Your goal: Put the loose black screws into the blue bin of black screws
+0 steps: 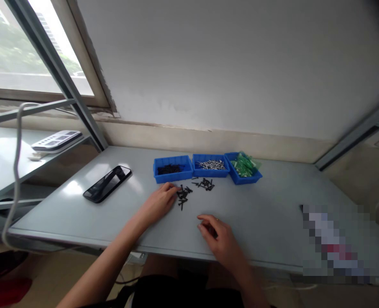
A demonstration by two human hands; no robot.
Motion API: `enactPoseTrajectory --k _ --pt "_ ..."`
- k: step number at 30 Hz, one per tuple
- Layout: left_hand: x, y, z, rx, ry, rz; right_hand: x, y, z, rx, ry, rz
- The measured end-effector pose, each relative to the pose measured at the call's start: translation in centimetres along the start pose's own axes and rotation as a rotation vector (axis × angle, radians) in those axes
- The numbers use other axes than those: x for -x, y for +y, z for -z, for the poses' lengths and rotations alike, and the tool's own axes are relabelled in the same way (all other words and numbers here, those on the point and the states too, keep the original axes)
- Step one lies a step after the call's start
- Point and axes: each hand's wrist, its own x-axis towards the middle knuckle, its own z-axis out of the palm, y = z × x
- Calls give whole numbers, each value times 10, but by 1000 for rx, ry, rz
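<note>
My left hand [162, 199] rests low on the grey table, its fingers stretched toward a small pile of black screws [183, 193] and touching its left edge. Nearer the front edge, my right hand [219, 239] hovers with curved fingers, a gap showing between thumb and index finger; nothing shows in that gap. A second cluster of black screws [206, 184] lies behind and to the right of the first. Behind the piles stand three blue bins: a left bin [173, 176] with black screws, a middle bin [211, 173] with silver nails or screws, and a right bin [247, 179] with green plastic packets [244, 164].
A black smartphone [107, 184] lies on the left of the table [266, 222]. A power strip [57, 141] sits on the neighbouring shelf, and a white cable [16, 171] hangs at the left. A pixelated item [335, 244] lies at the right. The wall rises behind the bins.
</note>
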Motion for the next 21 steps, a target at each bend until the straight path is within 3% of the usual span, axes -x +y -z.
enactPoseTrajectory --k 3,6,14,21 --pt "4 -1 -9 -8 -67 -42 -1 0 0 8 -14 29" --pt "0 -3 -7 3 -92 -14 -1 0 0 28 -10 57" --pt "3 -9 -3 20 -25 122 -1 0 0 -3 -16 44" --pt "3 -11 -1 -63 -34 121 -2 0 0 6 -25 54"
